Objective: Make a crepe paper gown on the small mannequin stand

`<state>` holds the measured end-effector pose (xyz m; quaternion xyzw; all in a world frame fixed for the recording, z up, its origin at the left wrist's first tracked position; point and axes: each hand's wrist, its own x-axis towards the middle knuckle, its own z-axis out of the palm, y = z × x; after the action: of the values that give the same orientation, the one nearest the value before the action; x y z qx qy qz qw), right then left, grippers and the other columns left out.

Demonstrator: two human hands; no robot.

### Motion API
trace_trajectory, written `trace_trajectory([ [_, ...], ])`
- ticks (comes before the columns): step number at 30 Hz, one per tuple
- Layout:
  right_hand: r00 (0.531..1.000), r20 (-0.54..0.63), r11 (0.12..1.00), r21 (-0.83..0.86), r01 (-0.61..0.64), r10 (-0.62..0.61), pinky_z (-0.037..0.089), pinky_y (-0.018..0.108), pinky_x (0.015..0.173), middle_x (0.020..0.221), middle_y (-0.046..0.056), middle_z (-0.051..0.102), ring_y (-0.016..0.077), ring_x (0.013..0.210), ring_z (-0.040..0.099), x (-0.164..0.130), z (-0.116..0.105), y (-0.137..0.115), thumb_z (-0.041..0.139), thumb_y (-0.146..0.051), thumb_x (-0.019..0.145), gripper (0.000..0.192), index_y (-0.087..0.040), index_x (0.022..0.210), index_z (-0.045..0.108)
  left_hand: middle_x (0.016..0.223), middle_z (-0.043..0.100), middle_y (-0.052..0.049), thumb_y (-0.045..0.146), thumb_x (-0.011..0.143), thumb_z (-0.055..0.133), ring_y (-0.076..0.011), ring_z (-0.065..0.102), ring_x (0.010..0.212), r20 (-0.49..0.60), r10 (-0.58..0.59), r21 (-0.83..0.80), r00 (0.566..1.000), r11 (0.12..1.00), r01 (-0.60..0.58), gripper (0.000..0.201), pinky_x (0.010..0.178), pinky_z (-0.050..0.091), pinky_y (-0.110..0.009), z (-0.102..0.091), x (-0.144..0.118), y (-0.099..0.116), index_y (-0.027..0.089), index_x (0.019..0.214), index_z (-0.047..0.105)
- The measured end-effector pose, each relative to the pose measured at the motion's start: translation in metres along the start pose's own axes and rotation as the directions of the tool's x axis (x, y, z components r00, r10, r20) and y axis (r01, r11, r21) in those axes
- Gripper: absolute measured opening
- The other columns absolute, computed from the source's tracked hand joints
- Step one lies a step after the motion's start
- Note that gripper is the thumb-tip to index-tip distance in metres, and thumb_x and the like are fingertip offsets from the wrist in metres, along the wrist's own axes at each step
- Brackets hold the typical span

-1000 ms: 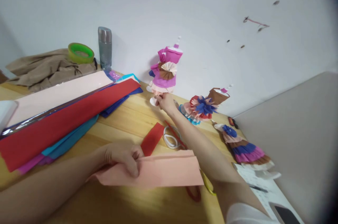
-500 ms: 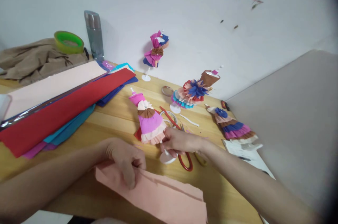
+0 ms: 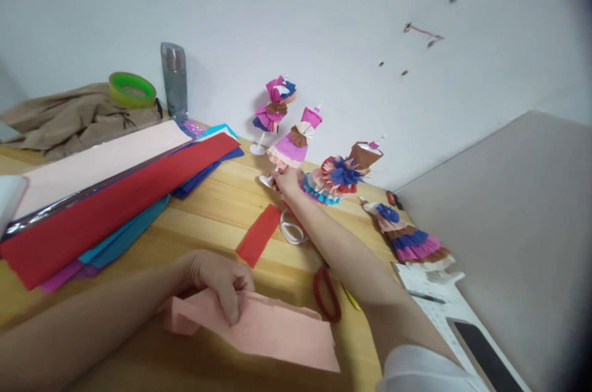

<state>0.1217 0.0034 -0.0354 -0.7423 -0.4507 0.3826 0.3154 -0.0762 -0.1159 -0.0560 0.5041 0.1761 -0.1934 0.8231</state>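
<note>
In the head view my left hand (image 3: 221, 281) pinches a folded strip of peach crepe paper (image 3: 282, 330) above the table's near side. My right hand (image 3: 285, 182) reaches far out, its fingers closed at the white stand of a miniature mannequin (image 3: 296, 139) in a pink, white, brown and purple paper dress. That mannequin stands upright between a mannequin with pink and blue fans (image 3: 272, 108) and one in a brown top with a blue flower (image 3: 345, 170). The right forearm partly covers red-handled scissors (image 3: 326, 296).
Red crepe paper (image 3: 120, 207) lies over other coloured sheets at left. Behind are a green tape roll (image 3: 132, 90), a brown cloth (image 3: 78, 118) and a grey bottle (image 3: 174, 81). A red strip (image 3: 259, 235), a striped-dress mannequin (image 3: 411, 235) and a phone (image 3: 485, 355) lie about.
My right hand has carried the pink-topped mannequin away from me toward the wall, beside the others. The red strip beneath it now shows. My left hand still holds the peach paper, whose angle has shifted.
</note>
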Motion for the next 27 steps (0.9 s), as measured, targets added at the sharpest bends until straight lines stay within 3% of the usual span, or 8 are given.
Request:
trace_trajectory([
  [5, 0.998, 0.055, 0.998, -0.053, 0.031, -0.028, 0.055, 0.040, 0.083, 0.118, 0.009, 0.062, 0.0206, 0.099, 0.063, -0.007, -0.001, 0.010, 0.058, -0.034, 0.093, 0.032, -0.015, 0.120, 0.058, 0.048, 0.064, 0.002, 0.015, 0.047, 0.070, -0.0120, 0.048, 0.039, 0.053, 0.072, -0.027, 0.996, 0.997, -0.071, 0.009, 0.035, 0.038, -0.021, -0.007, 0.001, -0.003, 0.017, 0.055, 0.070],
  [7, 0.988, 0.139, 0.995, -0.071, 0.070, -0.059, 0.053, 0.027, 0.064, 0.088, 0.005, 0.068, 0.0140, 0.072, 0.063, -0.028, -0.010, 0.016, 0.057, -0.029, 0.092, 0.020, -0.010, 0.094, 0.065, 0.051, 0.065, 0.001, 0.015, 0.049, 0.072, -0.0134, 0.050, 0.039, 0.083, 0.039, 0.001, 0.996, 0.999, -0.039, 0.010, 0.036, 0.040, -0.022, -0.006, 0.002, -0.002, 0.017, 0.058, 0.070],
  [9, 0.961, 0.266, 0.991, -0.082, 0.106, -0.081, 0.036, 0.019, 0.044, 0.051, -0.002, 0.055, 0.0068, 0.044, 0.046, -0.056, -0.021, 0.021, 0.056, -0.020, 0.087, 0.026, -0.012, 0.062, 0.060, 0.052, 0.066, 0.001, 0.015, 0.051, 0.073, -0.0140, 0.051, 0.040, 0.100, 0.002, 0.054, 0.995, 0.999, -0.008, 0.010, 0.039, 0.042, -0.023, -0.004, 0.001, 0.001, 0.018, 0.060, 0.071],
  [12, 0.868, 0.495, 0.987, -0.106, 0.118, -0.051, 0.022, 0.018, 0.038, 0.037, -0.006, 0.044, 0.0037, 0.034, 0.031, -0.099, -0.038, 0.027, 0.059, -0.014, 0.075, 0.025, -0.014, 0.050, 0.055, 0.052, 0.065, 0.001, 0.016, 0.054, 0.072, -0.0130, 0.051, 0.042, 0.110, -0.010, 0.110, 0.994, 0.994, -0.002, 0.006, 0.041, 0.042, -0.022, -0.001, -0.001, 0.005, 0.019, 0.059, 0.070],
  [16, 0.688, 0.725, 0.979, -0.163, 0.120, 0.036, 0.024, 0.018, 0.039, 0.036, -0.008, 0.043, 0.0040, 0.036, 0.033, -0.133, -0.050, 0.040, 0.060, -0.012, 0.064, 0.015, -0.014, 0.050, 0.054, 0.051, 0.062, 0.001, 0.017, 0.056, 0.071, -0.0125, 0.049, 0.043, 0.127, 0.011, 0.139, 0.992, 0.990, -0.029, 0.002, 0.040, 0.037, -0.022, 0.003, -0.001, 0.007, 0.019, 0.055, 0.070],
  [18, 0.649, 0.758, 0.965, -0.214, 0.154, 0.064, 0.024, 0.017, 0.039, 0.039, -0.008, 0.042, 0.0038, 0.037, 0.033, -0.137, -0.050, 0.048, 0.057, -0.014, 0.065, 0.015, -0.016, 0.052, 0.049, 0.050, 0.061, 0.001, 0.021, 0.055, 0.075, -0.0128, 0.047, 0.042, 0.158, 0.024, 0.161, 0.987, 0.986, -0.050, 0.006, 0.038, 0.035, -0.022, 0.004, -0.001, 0.006, 0.019, 0.055, 0.069],
  [22, 0.673, 0.735, 0.940, -0.284, 0.192, 0.085, 0.025, 0.017, 0.039, 0.045, -0.008, 0.044, 0.0045, 0.039, 0.036, -0.137, -0.049, 0.056, 0.058, -0.016, 0.069, 0.015, -0.016, 0.057, 0.049, 0.049, 0.060, 0.002, 0.024, 0.054, 0.078, -0.0123, 0.045, 0.043, 0.205, 0.035, 0.228, 0.978, 0.970, -0.082, 0.013, 0.037, 0.034, -0.021, 0.008, -0.005, 0.012, 0.017, 0.054, 0.067],
  [27, 0.717, 0.697, 0.898, -0.335, 0.286, 0.032, 0.033, 0.020, 0.042, 0.048, -0.006, 0.046, 0.0074, 0.041, 0.044, -0.151, -0.072, 0.038, 0.062, -0.032, 0.080, 0.021, -0.016, 0.066, 0.059, 0.047, 0.052, 0.003, 0.015, 0.061, 0.063, -0.0107, 0.042, 0.045, 0.145, 0.107, 0.370, 0.984, 0.916, -0.154, 0.007, 0.040, 0.030, -0.020, 0.018, -0.030, 0.042, 0.016, 0.055, 0.064],
])
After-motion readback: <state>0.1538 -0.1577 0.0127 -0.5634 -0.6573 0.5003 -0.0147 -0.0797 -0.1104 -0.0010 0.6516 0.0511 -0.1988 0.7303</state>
